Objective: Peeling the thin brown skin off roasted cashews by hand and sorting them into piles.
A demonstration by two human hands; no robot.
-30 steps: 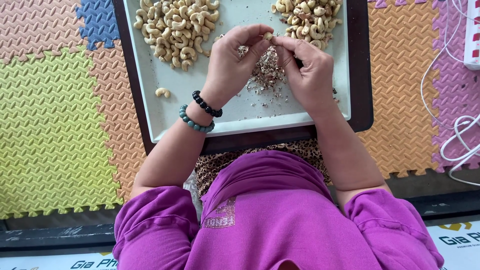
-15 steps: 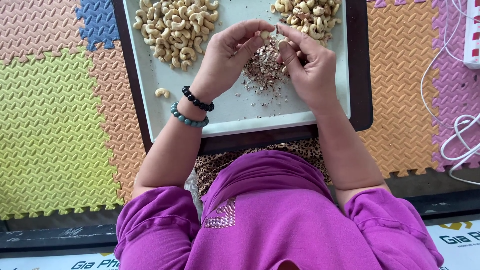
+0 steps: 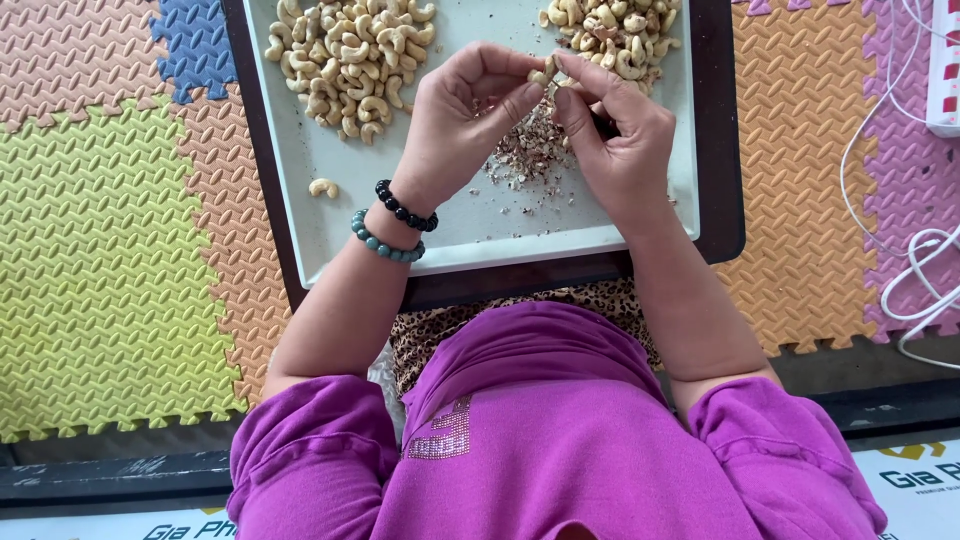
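left hand (image 3: 455,125) and right hand (image 3: 620,135): raised together over the tray middle, fingertips meeting on one cashew nut (image 3: 541,73), pinched from both sides, thumbs set against it as if to rub or pick off its skin; both hands closed on that one nut, nothing else in them. held directly above the skin scraps (image 3: 525,150), a brownish heap of flakes on the tray floor, presumably so that peelings drop onto the same spot. left wrist: black bead bracelet (image 3: 405,210) and green bead bracelet (image 3: 385,243), side by side. pale rectangular tray (image 3: 470,235): set crosswise in front of the lap, inside a dark outer tray (image 3: 722,150). far left of tray: pile of pale cashews (image 3: 345,55). far right: second pile, cashews with brown skin bits (image 3: 615,35), kept apart from the first, likely sorted from unsorted. single stray cashew (image 3: 323,186) near the left wall, well apart from both piles. below: magenta top (image 3: 540,440), leopard-print cloth (image 3: 520,305) at the lap. around: interlocking foam floor mats (image 3: 110,240) in yellow, orange, pink, blue; white cables (image 3: 915,260) at right.
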